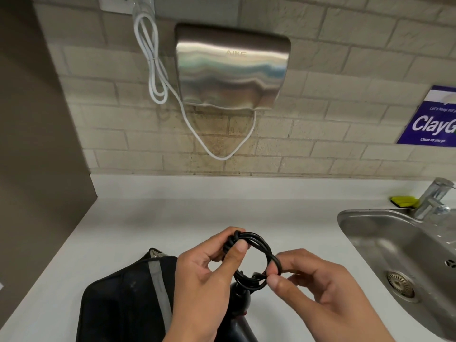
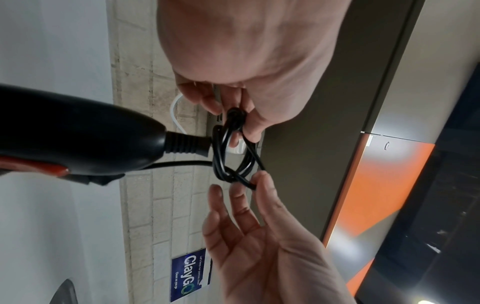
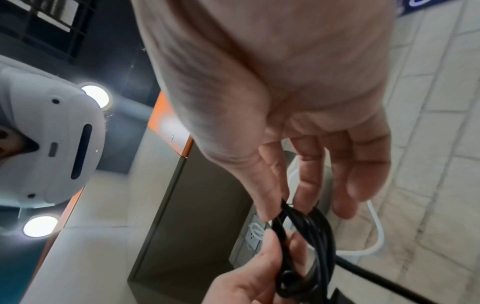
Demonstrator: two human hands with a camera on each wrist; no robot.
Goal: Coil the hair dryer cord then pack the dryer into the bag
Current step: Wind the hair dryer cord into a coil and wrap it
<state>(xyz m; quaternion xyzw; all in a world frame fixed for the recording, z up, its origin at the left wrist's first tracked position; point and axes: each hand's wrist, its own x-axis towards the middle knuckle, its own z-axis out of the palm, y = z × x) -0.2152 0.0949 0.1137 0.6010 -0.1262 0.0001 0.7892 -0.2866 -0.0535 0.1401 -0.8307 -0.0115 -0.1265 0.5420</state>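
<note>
Over the desk's (image 1: 128, 218) near edge, the left hand (image 1: 204, 275) grips the coiled cord (image 1: 256, 245) while the right hand (image 1: 320, 292) pinches its far side. The dryer (image 2: 78, 135) hangs below, beside the bag (image 1: 118, 299). If either pinch loosens, the springy loops could unwind.

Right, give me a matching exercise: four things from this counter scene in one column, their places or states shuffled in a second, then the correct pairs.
Things:
1. black cord
2. black bag
3. hand dryer
4. yellow sponge

Places or states:
A. mounted on the tiled wall
B. coiled into loops, pinched by both hands
C. beside the tap behind the sink
D. lying on the counter at the left

Pairs: 1-B, 2-D, 3-A, 4-C. The left hand holds one side of the coil, and the right hand holds the other.
</note>
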